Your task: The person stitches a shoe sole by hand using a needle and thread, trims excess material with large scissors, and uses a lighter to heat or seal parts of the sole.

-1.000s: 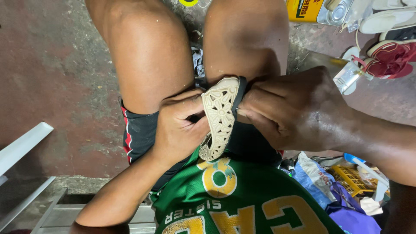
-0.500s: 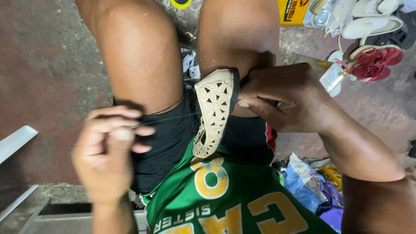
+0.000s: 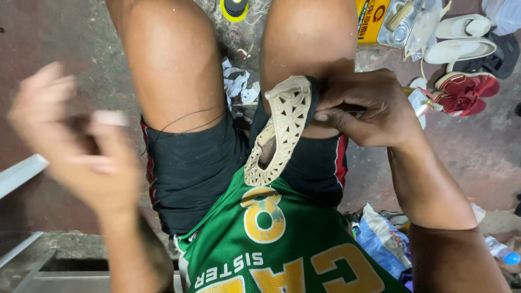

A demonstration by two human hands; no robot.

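We are resting the cream cut-out shoe upper (image 3: 282,127) on our right thigh. Our right hand (image 3: 369,108) is pinching its top edge; our left hand (image 3: 81,154), blurred left of it, is half-curled, apparently pulling thread. Stitching looks unfinished.

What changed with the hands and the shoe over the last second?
The left hand let go of the cream cut-out shoe and swung out to the person's left, now blurred and apart from it. The right hand still grips the shoe at its upper end, on the lap as before.

Even overhead light, motion-blurred left hand (image 3: 81,146)
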